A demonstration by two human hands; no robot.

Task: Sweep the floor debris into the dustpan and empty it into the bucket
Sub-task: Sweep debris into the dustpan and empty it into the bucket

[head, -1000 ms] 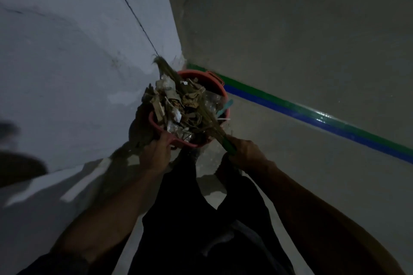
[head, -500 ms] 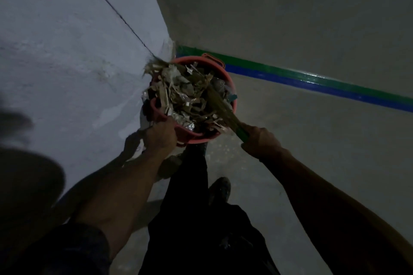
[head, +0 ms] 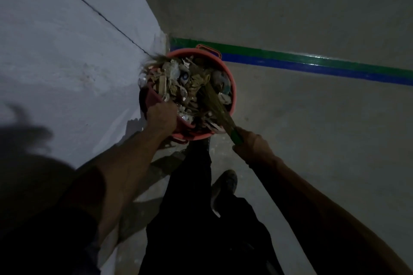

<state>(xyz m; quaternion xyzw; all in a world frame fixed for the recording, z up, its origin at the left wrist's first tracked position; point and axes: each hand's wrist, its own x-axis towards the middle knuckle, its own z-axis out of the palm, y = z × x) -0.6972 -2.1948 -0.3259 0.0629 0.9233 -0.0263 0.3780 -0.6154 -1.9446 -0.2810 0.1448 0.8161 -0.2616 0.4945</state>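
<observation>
A red bucket (head: 232, 96) stands on the floor in the corner of two walls. Over its left half I hold a dark red dustpan (head: 153, 96) by its near edge with my left hand (head: 162, 116). Debris (head: 176, 80) of paper scraps, leaves and foil is heaped on the pan and spreads over the bucket's mouth. My right hand (head: 252, 145) grips the green handle of a straw broom (head: 215, 101), whose bristles lie across the debris and reach to the far left rim.
A pale wall (head: 67, 62) rises on the left. The back wall carries a green and blue stripe (head: 312, 63) at its base. Grey floor (head: 312, 140) spreads to the right. My dark trouser legs and a shoe (head: 224, 185) are below the bucket.
The dustpan with its debris has moved from the bucket's left edge to over its mouth. The broom has come along with it, and the bucket now looks closer.
</observation>
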